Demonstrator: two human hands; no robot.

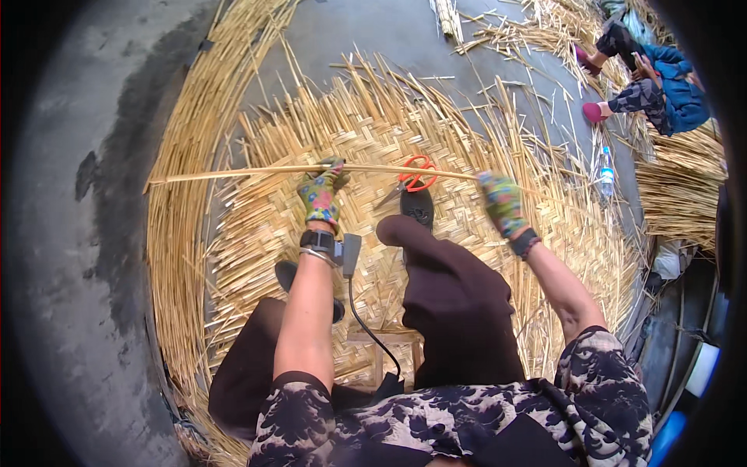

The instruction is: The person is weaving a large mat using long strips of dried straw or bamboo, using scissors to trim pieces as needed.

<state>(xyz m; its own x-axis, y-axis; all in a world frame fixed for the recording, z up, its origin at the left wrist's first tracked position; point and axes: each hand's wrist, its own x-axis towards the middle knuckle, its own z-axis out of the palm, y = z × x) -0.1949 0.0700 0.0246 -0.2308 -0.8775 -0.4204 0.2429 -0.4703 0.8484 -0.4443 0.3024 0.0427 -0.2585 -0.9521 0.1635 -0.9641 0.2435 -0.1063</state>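
A long, straw-coloured reed strip [249, 170] stretches across in front of me, above a woven reed mat [366, 148]. My left hand [320, 191], in a flowered green glove, is closed round the strip left of its middle. Further right, my right hand [502, 204] in a matching glove is blurred by motion; it appears closed on the strip, though its fingers are not sharp. Orange-handled scissors [420, 173] lie on the mat just beyond my dark shoe [417, 205], partly under the strip.
Loose reeds [183, 257] are piled along the mat's left edge, and a bundle [681, 183] lies at right. A water bottle [606, 171] is near the mat's right side. Another person [669, 86] sits at the far right. A wooden stool [389, 338] shows between my legs.
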